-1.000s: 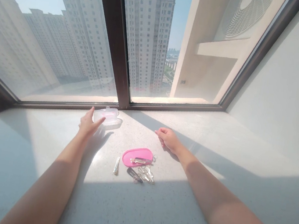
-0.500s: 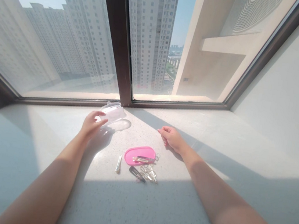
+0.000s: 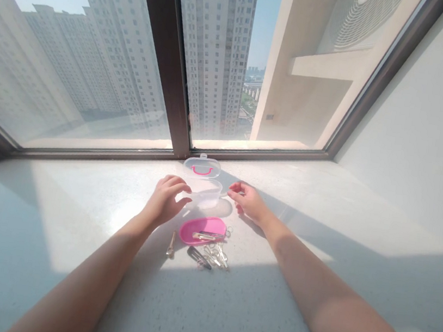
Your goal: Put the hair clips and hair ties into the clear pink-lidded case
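a brown window frame (image 3: 170, 73) stands behind a pale, speckled window sill (image 3: 184, 314), part in sun and part in shadow. the person's left hand (image 3: 167, 200) is half open, thumb and fingers parted at the left end of a box; whether it touches or grips the box i cannot tell. the right hand (image 3: 250, 203) is curled, thumb close to the forefinger, just beside the box's right end; i cannot tell if anything is between the fingertips.

the box (image 3: 210, 193) is clear plastic, slightly milky, with rounded ends. it is on the far part of the sill, between the hands, its long axis running left to right, roughly along the window. its lid (image 3: 215, 168) is swung open on the window side, with a small tab (image 3: 203, 156) pointing to the glass and a bright pink handle (image 3: 201, 173) curving across it.

nearer the person lies a pink oval tray (image 3: 191, 231), also long from left to right, its right end slightly farther off. slim metallic clips (image 3: 208, 236) lie across it lengthwise. just in front, a dark clip (image 3: 198, 256) slants from far left to near right, beside a jumble of shiny clips (image 3: 217, 255). a lone clip (image 3: 171, 247) left of the tray points toward the window. a small ring (image 3: 229, 231) lies at the tray's right end. finer detail on these is too small to make out.
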Available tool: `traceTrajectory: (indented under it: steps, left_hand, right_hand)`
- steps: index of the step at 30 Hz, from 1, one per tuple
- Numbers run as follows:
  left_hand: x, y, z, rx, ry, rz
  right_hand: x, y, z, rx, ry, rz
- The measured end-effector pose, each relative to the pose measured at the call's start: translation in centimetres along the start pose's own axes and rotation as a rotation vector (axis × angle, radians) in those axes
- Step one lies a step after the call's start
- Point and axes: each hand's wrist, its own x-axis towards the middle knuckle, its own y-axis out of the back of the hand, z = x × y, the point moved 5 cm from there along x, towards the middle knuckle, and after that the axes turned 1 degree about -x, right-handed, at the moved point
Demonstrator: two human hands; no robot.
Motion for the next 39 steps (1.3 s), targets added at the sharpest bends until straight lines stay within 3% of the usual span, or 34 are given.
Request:
traceTrajectory:
  steps: [10, 15, 18, 22, 24, 28, 33, 39]
  left_hand:
    - [-0.4, -1.9, 2.3, -0.029, -0.074, -0.048]
    - [-0.4, -1.3, 2.6, -0.122, -0.063, -0.044]
    - [-0.3, -0.3, 1.9, -0.251, 0.101, -0.009]
    - [-1.3, -0.7, 0.0, -0.483, 0.571, -0.071]
    - [-2.1, -1.4, -0.4, -0.57, 0.691, -0.079]
    - [-2.7, -2.0, -0.5, -0.509, 0.637, -0.026]
    - [-2.6, -2.6, -0.8, -0.487, 0.566, -0.068]
    - [-2.6, -2.6, -0.9, -0.504, 0.571, -0.094]
  right_hand:
    - [-0.3, -0.5, -0.3, -0.12, -0.008, -0.149]
    - [-0.6, -0.7, -0.7, -0.2, 0.03, -0.164]
    - [-0.6, -0.8, -0.8, -0.203, 0.027, -0.157]
    - [-0.7, -0.9, -0.9, -0.198, 0.02, -0.169]
    - [-0.8, -1.0, -0.9, -0.204, 0.01, -0.182]
    - [-0.8, -0.9, -0.9, -0.234, 0.03, -0.181]
    - [-0.9, -0.8, -1.1, -0.255, 0.063, -0.166]
    - [-0.9, -0.9, -1.2, -0.213, 0.066, -0.18]
